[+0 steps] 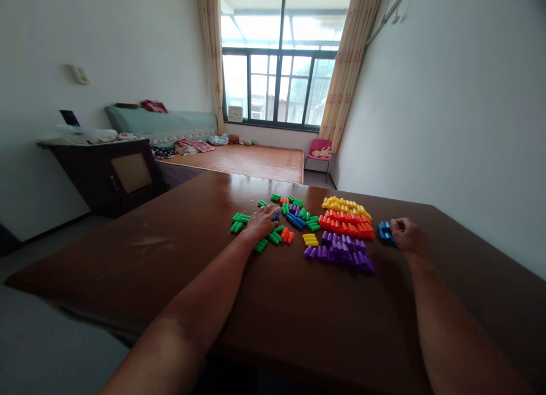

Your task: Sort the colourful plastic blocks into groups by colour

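My left hand reaches over a loose mix of small tube-shaped plastic blocks, its fingers closed on a blue block. Around it lie green blocks, orange blocks and other blue blocks. My right hand is at the right, fingers curled against a small group of blue blocks; its fingertips are partly hidden. Between the hands, sorted by colour, are rows of yellow blocks, orange-red blocks and purple blocks. A few yellow blocks sit apart, left of the purple ones.
All the blocks lie on a glossy brown table. Beyond it are a bed, a pink chair holding a stuffed toy, and a dark cabinet on the left. A window with curtains is at the back.
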Available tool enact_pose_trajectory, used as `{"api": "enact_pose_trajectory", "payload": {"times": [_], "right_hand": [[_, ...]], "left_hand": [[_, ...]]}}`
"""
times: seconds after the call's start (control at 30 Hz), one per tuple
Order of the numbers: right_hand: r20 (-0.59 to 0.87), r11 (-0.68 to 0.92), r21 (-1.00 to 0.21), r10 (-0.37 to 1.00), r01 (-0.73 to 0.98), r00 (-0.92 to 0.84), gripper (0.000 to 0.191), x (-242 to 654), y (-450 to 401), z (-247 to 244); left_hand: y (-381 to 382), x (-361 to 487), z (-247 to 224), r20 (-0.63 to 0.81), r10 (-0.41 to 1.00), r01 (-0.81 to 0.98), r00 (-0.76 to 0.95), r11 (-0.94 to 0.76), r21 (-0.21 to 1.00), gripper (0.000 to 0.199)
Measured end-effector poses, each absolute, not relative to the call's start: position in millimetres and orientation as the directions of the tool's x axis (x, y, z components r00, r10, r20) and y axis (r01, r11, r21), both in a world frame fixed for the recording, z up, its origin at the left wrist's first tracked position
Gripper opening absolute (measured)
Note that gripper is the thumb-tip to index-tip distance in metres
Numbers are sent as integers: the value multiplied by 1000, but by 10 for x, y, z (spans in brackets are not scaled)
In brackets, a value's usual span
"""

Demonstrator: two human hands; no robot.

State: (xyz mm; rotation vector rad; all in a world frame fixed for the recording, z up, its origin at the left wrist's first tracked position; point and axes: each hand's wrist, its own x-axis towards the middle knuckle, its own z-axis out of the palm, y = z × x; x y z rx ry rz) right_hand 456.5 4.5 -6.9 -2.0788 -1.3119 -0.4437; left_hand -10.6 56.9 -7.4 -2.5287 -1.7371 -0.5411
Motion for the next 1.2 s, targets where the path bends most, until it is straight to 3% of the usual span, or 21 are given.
{"api": "enact_pose_trajectory", "payload": {"times": [0.1, 0.3, 0.4, 0.47, 0.57, 0.63, 0.73, 0.83, 0.97, 1.07, 1.13, 1.2], "right_hand": [[578, -300, -320, 690, 899, 436, 32, 4559, 43, -76], [601, -271, -328, 679, 905, 421, 33, 4516, 15, -8], [640, -172, -413, 644, 894, 420, 33, 4366, -12, 171], [636, -4, -528, 662, 850, 398, 34, 4148, -38, 340], [581, 278, -641, 785, 716, 216, 41, 3620, -116, 571], [548, 419, -634, 837, 650, -5, 42, 3203, -200, 655], [466, 574, -599, 817, 558, -340, 44, 2689, -335, 670], [455, 645, -586, 762, 490, -460, 45, 2455, -409, 620], [521, 698, -563, 716, 444, -465, 36, 2424, -378, 573], [497, 648, -612, 761, 453, -416, 34, 2562, -271, 589], [500, 564, -687, 824, 457, -265, 36, 2829, -180, 607], [508, 451, -779, 861, 437, 18, 41, 3268, -115, 601]], "left_hand": [[590, -108, -96, 262, 897, 887, 356, -413, 206, 48], [549, -133, -28, 362, 882, 867, 302, -412, 281, 36], [533, -93, 73, 462, 856, 810, 232, -433, 396, 31], [510, -9, 158, 537, 819, 714, 202, -499, 491, 25], [400, 202, 276, 573, 783, 501, 243, -607, 617, 17], [277, 357, 327, 557, 768, 346, 318, -641, 686, 20], [91, 515, 354, 539, 744, 164, 394, -634, 756, 26], [-16, 545, 351, 529, 763, 100, 371, -599, 794, 29], [-48, 489, 346, 490, 778, 104, 394, -568, 817, 30], [-29, 446, 326, 466, 778, 153, 422, -567, 809, 30], [14, 414, 290, 448, 793, 208, 413, -561, 801, 32], [83, 376, 239, 448, 809, 243, 382, -555, 795, 34]]}}
